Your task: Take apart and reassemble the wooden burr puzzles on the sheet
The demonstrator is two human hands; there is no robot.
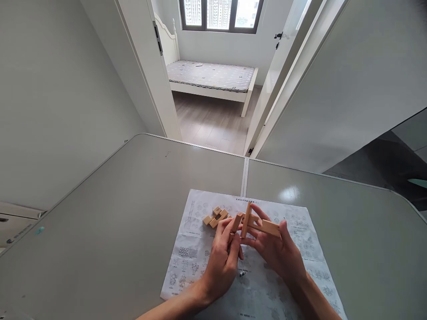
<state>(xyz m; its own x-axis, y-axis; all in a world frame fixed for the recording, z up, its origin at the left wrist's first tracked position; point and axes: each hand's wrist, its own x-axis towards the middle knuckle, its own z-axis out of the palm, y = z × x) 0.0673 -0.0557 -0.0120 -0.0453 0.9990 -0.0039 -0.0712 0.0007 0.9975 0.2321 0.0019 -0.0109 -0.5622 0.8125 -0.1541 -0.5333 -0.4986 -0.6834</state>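
My left hand (224, 258) and my right hand (278, 251) meet above a printed instruction sheet (196, 249) on a grey table (116, 222). Between them they hold a few notched wooden puzzle bars (256, 222) crossed together. The left fingers pinch one short bar at its lower end. My right hand's fingers wrap around a longer bar that points right. A small cluster of loose wooden pieces (216, 216) lies on the sheet just left of and beyond the hands.
The table is two grey tops joined by a seam (244, 178). Beyond its far edge an open doorway (213, 111) shows a bedroom with a bed (210, 78) and a window. White walls flank both sides.
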